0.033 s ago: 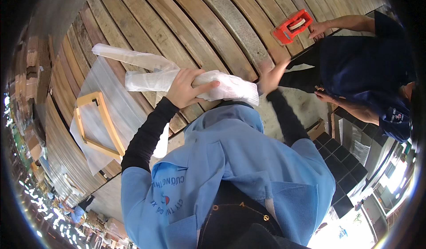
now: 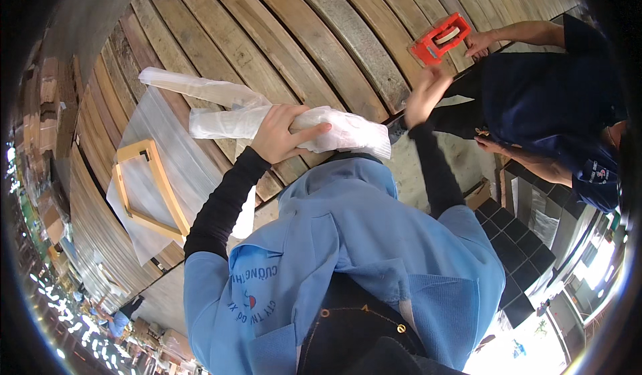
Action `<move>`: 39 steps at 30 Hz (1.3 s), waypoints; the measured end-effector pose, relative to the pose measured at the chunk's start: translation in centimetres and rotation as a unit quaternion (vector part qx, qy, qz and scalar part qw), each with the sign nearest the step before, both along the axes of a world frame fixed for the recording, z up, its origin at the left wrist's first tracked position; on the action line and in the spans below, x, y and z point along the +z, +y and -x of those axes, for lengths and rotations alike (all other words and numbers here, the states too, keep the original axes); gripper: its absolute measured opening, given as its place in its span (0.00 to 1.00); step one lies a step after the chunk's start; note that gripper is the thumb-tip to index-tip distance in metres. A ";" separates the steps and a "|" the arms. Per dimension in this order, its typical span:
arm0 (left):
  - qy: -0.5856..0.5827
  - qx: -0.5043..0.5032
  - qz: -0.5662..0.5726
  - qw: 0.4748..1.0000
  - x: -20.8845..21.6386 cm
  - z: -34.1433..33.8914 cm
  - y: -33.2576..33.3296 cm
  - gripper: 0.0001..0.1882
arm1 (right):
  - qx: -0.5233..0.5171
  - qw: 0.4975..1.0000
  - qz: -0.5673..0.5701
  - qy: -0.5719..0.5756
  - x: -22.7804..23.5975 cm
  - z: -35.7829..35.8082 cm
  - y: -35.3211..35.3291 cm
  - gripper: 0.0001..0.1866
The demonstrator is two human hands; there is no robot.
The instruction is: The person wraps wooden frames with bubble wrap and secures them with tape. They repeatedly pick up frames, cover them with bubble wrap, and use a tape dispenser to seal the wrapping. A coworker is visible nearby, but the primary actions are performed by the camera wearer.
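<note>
My left hand (image 2: 277, 134) is closed over a bundle wrapped in white foam sheet (image 2: 341, 129), fingers on top and thumb along the near side. The bundle lies at the near edge of the slatted wooden table, close to my body; what is inside is hidden. Two white foam-covered lengths stretch from it to the left. My right hand (image 2: 428, 95) is raised off the bundle, slightly blurred, with its fingers apart and nothing visible in them. Just beyond its fingertips stands a red tape dispenser (image 2: 424, 48) with a pale roll.
A co-worker's hand (image 2: 479, 43) is beside the dispenser; that person in dark clothes (image 2: 545, 97) stands at the right. A light wooden frame (image 2: 162, 189) lies on a translucent foam sheet (image 2: 137, 124) at the left. Dark square-patterned stacks (image 2: 511, 244) stand at the lower right.
My right hand has moved away from the bundle's right end, up and to the right toward the tape dispenser. My left hand and the bundle have hardly moved.
</note>
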State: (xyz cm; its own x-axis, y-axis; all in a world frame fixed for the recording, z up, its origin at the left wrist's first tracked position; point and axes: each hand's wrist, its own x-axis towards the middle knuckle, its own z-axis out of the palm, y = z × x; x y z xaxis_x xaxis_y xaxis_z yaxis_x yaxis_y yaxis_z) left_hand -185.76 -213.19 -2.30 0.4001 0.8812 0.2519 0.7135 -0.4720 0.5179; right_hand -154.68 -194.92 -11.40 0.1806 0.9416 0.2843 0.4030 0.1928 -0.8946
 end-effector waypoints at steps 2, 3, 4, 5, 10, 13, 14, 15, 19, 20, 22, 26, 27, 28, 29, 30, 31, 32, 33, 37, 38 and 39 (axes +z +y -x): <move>-0.003 -0.015 -0.033 0.999 0.1 0.0 0.9 0.43 | -0.175 0.968 0.054 -0.171 -3.7 -4.5 9.2 0.14; -0.002 -0.018 -0.046 0.999 0.2 0.0 0.8 0.43 | -0.193 0.945 0.124 -0.232 -5.4 -5.7 11.7 0.14; 0.002 -0.019 -0.061 0.998 0.4 0.2 0.6 0.43 | -0.201 0.915 0.193 -0.293 -7.0 -6.7 14.1 0.15; -0.003 -0.031 -0.083 0.996 0.6 0.4 1.0 0.43 | -0.163 0.953 0.216 -0.138 -9.9 -9.6 16.7 0.16; -0.038 0.058 -0.084 0.994 1.8 2.0 0.8 0.45 | -0.118 0.911 0.223 0.325 -12.5 -8.3 19.0 0.24; -0.042 0.080 -0.105 0.990 0.6 2.2 2.4 0.46 | -0.192 0.963 0.141 0.125 -11.8 -8.6 17.1 0.20; -0.033 0.093 -0.102 0.990 -0.3 2.2 2.3 0.46 | -0.206 0.967 0.133 0.074 -11.4 -7.3 15.4 0.18; -0.024 0.107 -0.098 0.989 -1.1 2.4 2.2 0.46 | -0.219 0.967 0.125 0.025 -10.9 -5.7 14.0 0.17; -0.028 0.133 -0.078 0.988 -1.4 2.5 3.2 0.43 | -0.249 0.937 0.173 0.175 -10.8 -2.7 9.2 0.13; -0.022 0.153 -0.102 0.983 -1.2 2.0 3.3 0.43 | -0.248 0.916 0.185 0.255 -12.7 -3.4 9.3 0.12; 0.004 0.202 -0.145 0.969 -0.8 1.2 2.8 0.42 | -0.246 0.900 0.207 0.295 -12.8 -2.0 9.3 0.11; 0.056 0.222 -0.183 0.956 -2.5 0.5 2.4 0.42 | -0.222 0.849 0.267 0.398 -16.3 -4.6 8.5 0.10; 0.056 0.223 -0.180 0.956 -2.8 0.1 2.0 0.43 | -0.237 0.832 0.278 0.418 -16.2 -4.1 7.3 0.11; 0.072 0.241 -0.172 0.953 -3.1 0.4 1.3 0.43 | -0.196 0.851 0.317 0.371 -12.2 -0.4 5.5 0.12; 0.077 0.244 -0.176 0.951 -3.1 0.6 1.2 0.42 | -0.088 0.905 0.284 0.305 -7.7 2.0 4.0 0.12; 0.075 0.243 -0.175 0.951 -3.2 0.5 1.1 0.42 | 0.016 0.941 0.247 0.230 -3.8 3.4 2.2 0.12; 0.074 0.239 -0.177 0.952 -3.2 0.3 0.9 0.42 | 0.098 0.945 0.225 0.215 -0.2 4.6 0.8 0.12; 0.056 0.236 -0.171 0.955 -3.0 0.2 1.0 0.42 | 0.180 0.943 0.197 0.200 3.1 5.6 0.0 0.12; 0.048 0.240 -0.171 0.955 -2.8 0.0 1.1 0.42 | 0.245 0.921 0.208 0.220 6.3 6.6 -0.9 0.12; 0.032 0.243 -0.162 0.956 -2.1 -0.2 1.2 0.43 | 0.417 0.838 0.238 0.260 13.0 8.5 -3.3 0.13; 0.031 0.241 -0.158 0.957 -2.0 -0.1 1.2 0.43 | 0.437 0.825 0.243 0.262 13.7 8.7 -3.6 0.13; 0.031 0.241 -0.158 0.957 -2.1 -0.1 1.2 0.43 | 0.436 0.821 0.261 0.260 14.3 9.0 -4.0 0.13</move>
State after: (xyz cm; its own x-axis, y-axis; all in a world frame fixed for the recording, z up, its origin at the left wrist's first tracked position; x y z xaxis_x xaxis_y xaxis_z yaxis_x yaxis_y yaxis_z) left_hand -185.61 -212.01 -4.37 -0.0098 0.8506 0.5257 0.9126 -0.2072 0.3523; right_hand -163.65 -198.90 2.92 -0.6586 0.7456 -0.1011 -0.1472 -0.2594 -0.9545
